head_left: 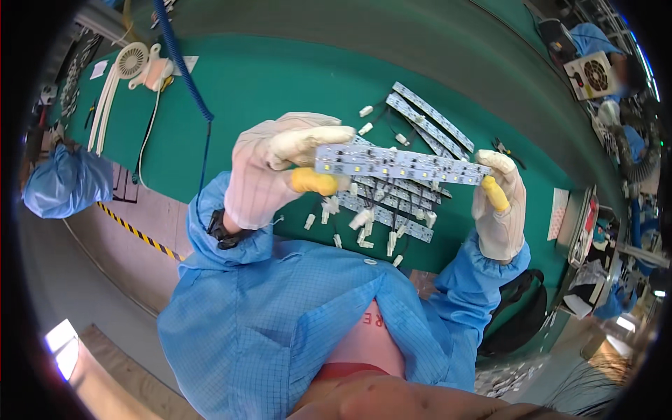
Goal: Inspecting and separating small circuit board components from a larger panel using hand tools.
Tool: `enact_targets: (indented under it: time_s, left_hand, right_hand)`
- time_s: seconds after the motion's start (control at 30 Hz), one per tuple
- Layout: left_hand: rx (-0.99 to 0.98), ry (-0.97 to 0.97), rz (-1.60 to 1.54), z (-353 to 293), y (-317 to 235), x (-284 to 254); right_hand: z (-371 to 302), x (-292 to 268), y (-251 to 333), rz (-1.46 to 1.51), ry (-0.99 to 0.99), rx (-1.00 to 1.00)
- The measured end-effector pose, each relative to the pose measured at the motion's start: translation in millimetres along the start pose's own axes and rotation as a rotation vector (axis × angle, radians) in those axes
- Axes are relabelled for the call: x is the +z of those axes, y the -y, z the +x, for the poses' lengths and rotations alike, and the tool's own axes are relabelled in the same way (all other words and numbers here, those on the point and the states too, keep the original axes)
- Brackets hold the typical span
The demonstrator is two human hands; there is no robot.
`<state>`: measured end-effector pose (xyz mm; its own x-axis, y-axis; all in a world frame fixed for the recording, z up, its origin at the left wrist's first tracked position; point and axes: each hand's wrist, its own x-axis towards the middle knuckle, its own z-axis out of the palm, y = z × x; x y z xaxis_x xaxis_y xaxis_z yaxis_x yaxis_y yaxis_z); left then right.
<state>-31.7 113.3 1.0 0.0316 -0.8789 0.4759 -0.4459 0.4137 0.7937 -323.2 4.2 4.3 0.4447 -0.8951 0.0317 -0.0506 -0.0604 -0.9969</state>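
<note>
At 1 o'clock, our L hand & R hand hold one LED strip; piled strips (prob. pending) lie below, none clearly done.

Electronics workshop (circuit strips, workbench)

Light falls bright and even; edges curve into black.

Hands apart, fingers apparently curled
</note>
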Motion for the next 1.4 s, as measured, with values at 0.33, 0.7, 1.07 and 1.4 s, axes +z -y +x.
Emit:
enact_targets:
  time_s: [0.33,0.7,1.07,1.4]
  left_hand:
    - [-0.353,-0.096,-0.173,2.0,2.4,3.9]
    - [-0.333,-0.183,-0.310,2.4,16.6,7.1]
    - [-0.275,-0.119,-0.239,-2.7,-3.2,5.6]
    - [-0.367,-0.173,-0.054,10.3,16.7,8.0]
  right_hand:
    - [-3.4,3.4,9.4,-0.043,0.036,-0.039]
    - [-13.7,10.0,19.4,0.030,-0.021,0.081]
    - [-4.0,2.3,5.9,-0.096,0.021,-0.003]
    - [-20.9,8.8,24.1,0.087,0.119,0.053]
